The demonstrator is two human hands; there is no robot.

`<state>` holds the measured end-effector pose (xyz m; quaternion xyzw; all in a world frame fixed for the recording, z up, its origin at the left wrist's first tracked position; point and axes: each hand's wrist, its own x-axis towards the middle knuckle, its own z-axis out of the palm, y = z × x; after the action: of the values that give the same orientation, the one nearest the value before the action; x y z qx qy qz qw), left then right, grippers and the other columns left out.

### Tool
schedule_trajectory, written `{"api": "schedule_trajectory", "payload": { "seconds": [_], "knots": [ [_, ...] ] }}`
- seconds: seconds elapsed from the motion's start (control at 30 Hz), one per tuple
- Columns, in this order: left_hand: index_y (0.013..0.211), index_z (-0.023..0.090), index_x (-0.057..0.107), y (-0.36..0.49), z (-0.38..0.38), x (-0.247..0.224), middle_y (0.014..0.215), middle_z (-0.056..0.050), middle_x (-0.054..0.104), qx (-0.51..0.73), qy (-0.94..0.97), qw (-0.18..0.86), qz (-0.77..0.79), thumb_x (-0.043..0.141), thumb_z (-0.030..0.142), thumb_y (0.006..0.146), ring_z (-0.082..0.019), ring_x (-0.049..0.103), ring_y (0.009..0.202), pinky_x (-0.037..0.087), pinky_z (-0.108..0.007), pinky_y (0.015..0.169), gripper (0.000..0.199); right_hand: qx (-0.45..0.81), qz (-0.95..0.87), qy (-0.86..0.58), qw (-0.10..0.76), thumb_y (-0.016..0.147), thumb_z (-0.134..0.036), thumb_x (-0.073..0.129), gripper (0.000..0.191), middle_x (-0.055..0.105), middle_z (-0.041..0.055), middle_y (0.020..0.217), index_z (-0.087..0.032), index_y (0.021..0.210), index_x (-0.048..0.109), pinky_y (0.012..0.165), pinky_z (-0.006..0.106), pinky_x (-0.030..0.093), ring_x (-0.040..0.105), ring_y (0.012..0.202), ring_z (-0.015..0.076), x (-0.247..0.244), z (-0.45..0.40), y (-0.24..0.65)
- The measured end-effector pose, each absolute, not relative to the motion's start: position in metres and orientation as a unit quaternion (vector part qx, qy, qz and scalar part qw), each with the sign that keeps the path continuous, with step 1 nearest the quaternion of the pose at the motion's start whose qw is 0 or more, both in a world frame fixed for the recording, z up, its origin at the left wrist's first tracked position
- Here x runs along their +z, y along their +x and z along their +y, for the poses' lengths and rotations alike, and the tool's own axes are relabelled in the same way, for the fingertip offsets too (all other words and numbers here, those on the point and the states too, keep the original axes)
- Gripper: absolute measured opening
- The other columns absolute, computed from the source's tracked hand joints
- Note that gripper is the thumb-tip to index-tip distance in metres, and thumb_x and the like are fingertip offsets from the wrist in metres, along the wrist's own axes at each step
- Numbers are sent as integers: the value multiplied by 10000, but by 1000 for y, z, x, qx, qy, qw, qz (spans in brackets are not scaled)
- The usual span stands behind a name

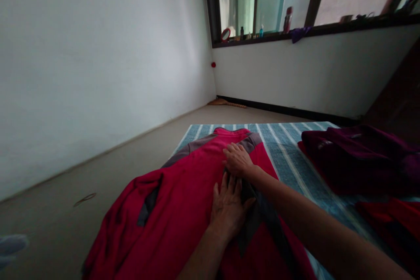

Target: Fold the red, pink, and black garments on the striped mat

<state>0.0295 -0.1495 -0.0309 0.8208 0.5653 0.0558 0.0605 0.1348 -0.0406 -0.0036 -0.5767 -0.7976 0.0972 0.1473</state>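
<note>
A pink-red jacket (pixel 187 210) with grey shoulder panels lies spread out, its collar at the far end. One sleeve, with a dark patch, drapes to the left, while the other is folded in over the body on the right. My left hand (pixel 228 205) rests palm down on the middle of the jacket, fingers spread, thumb over the dark grey part. Just beyond it, my right hand (pixel 238 159) lies flat near the grey right shoulder, its fingers stretched out to the left. Neither hand grips anything visible; the cloth under the palms is hidden.
The jacket lies on a blue-and-white striped cloth (pixel 285 151). Folded purple clothes (pixel 357 157) and a red garment (pixel 393 223) lie to the right. A white wall (pixel 98 61) stands left; bottles and a round mirror (pixel 225 35) line the windowsill. A thin loop (pixel 84 199) lies on the floor.
</note>
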Motion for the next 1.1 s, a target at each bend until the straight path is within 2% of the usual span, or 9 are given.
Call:
{"api": "schedule_trajectory", "payload": {
  "seconds": [0.17,0.3,0.47,0.53,0.63,0.77,0.9,1.0,1.1],
  "knots": [
    [1473,230,280,29,-153,-38,1548,-50,252,94,827,42,553,317,606,910,-300,124,1440,205,-590,1125,678,124,-796,-584,102,943,-542,290,680,292,205,1505,-71,1431,334,1091,494,199,232,1396,306,-26,-35,137],
    [1431,187,373,29,-152,-30,1505,-98,347,104,820,64,559,431,527,899,-321,201,1420,249,-594,1107,634,135,-795,-584,93,940,-575,266,716,244,191,1530,-75,1451,300,1100,507,179,184,1414,310,-29,-34,139],
    [1252,114,562,16,-141,-8,1379,-140,515,161,806,83,564,446,343,913,-255,425,1316,342,-441,1103,426,135,-789,-590,107,954,-569,208,695,260,177,1527,-96,1457,286,1099,485,196,195,1414,284,-13,-37,138],
    [1285,97,530,12,-139,-3,1407,-152,481,167,801,50,573,442,295,907,-257,383,1345,307,-443,1122,435,128,-790,-587,121,957,-565,193,686,242,162,1537,-110,1466,265,1107,456,183,174,1421,267,-6,-37,136],
    [1398,91,397,12,-142,-4,1497,-159,344,102,798,50,592,480,316,888,-289,253,1407,257,-487,1136,563,125,-796,-578,128,953,-576,205,684,264,149,1532,-128,1466,270,1107,412,190,199,1413,248,-4,-37,134],
    [1458,105,291,18,-149,-13,1559,-141,165,10,791,67,608,443,414,904,-282,134,1438,197,-503,1150,652,134,-790,-589,107,941,-584,265,714,261,198,1521,-91,1457,290,1099,480,174,197,1410,302,-19,-40,136],
    [1471,135,275,18,-150,-17,1572,-108,107,-4,797,66,600,383,480,916,-269,91,1445,188,-507,1149,662,131,-783,-598,110,946,-558,297,692,247,211,1523,-73,1439,317,1094,499,169,189,1409,319,-29,-41,138],
    [1471,138,275,16,-150,-17,1572,-108,106,3,799,62,598,386,490,914,-268,93,1445,191,-504,1149,668,124,-779,-600,130,959,-524,317,584,410,185,1437,-115,1359,430,1038,421,291,360,1327,272,-17,-41,142],
    [1468,139,285,15,-150,-18,1570,-115,118,13,801,63,595,397,493,913,-268,92,1445,195,-496,1149,668,106,-765,-614,162,988,-447,283,458,579,139,1246,-145,1211,545,922,321,386,529,1143,218,5,-55,150]
  ]
}}
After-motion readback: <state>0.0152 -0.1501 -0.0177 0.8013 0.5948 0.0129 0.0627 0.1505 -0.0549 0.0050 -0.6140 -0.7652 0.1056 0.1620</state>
